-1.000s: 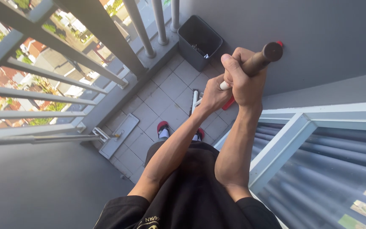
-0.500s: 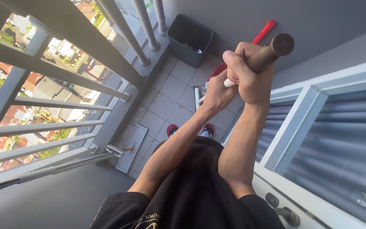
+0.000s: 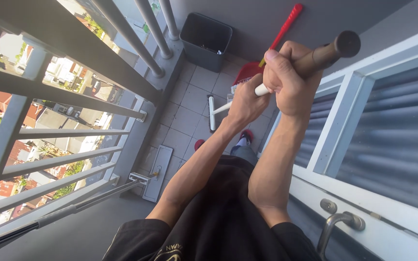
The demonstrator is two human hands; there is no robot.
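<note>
- Brown grip at the top of the mop handle [image 3: 321, 55] sits inside my right hand [image 3: 289, 79]; those fingers are wrapped fully round it, with the dark end cap poking out just past my knuckles
- my left hand [image 3: 244, 104] is clenched round the white shaft of the same handle, just below the right hand and touching it; both fists are tight, no gap showing
- from my hands the shaft slants down to the white mop frame [image 3: 211, 112], which lies on the pale floor tiles [image 3: 185, 118] just ahead of my feet
- my red shoes [image 3: 247, 136] stand on the tiles, just behind the mop frame
- beyond the mop frame a red dustpan [image 3: 247, 73] with a long red stick leans against the grey wall; a dark bin [image 3: 205, 41] stands beside it, in the corner
- a second flat mop [image 3: 156, 173] lies on the tiles to the left of the mop frame, its metal pole running back beside the grey balcony railing [image 3: 73, 145]
- to the right of the mop frame stands a white-framed door, with a metal door lever [image 3: 335, 224] near my right elbow
</note>
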